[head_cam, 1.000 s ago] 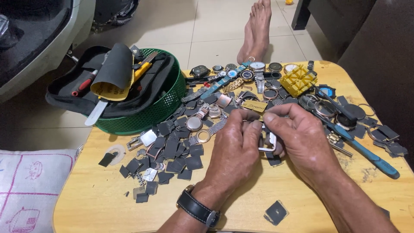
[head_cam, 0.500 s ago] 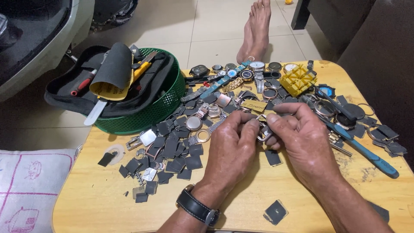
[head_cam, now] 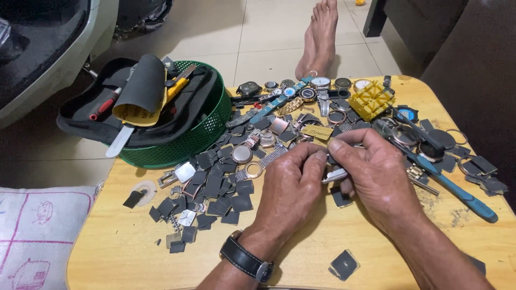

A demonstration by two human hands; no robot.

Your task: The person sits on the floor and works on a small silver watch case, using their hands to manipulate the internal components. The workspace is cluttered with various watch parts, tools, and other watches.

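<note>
My left hand [head_cam: 290, 188] and my right hand [head_cam: 376, 172] meet over the middle of a small wooden table [head_cam: 134, 252]. Together they pinch a small silver metal watch part [head_cam: 334, 175], mostly hidden between the fingers. A black watch is strapped on my left wrist [head_cam: 244, 260]. Left of my hands lies a heap of dark square watch pieces [head_cam: 209, 188]. Beyond my fingers sit watch cases and straps [head_cam: 301, 102] and a small gold plate [head_cam: 317, 132].
A green basket [head_cam: 177, 145] holding a black tool pouch with screwdrivers sits at the table's left rear. A yellow plastic holder [head_cam: 372, 100] and a blue-handled tool [head_cam: 457, 188] lie at right. A bare foot [head_cam: 320, 37] rests on the tiled floor. A white cushion [head_cam: 37, 236] is at left.
My hands have risen slightly and drawn the silver part up between the fingertips; the right thumb and forefinger now reach further over the left hand. Nothing else on the table moved.
</note>
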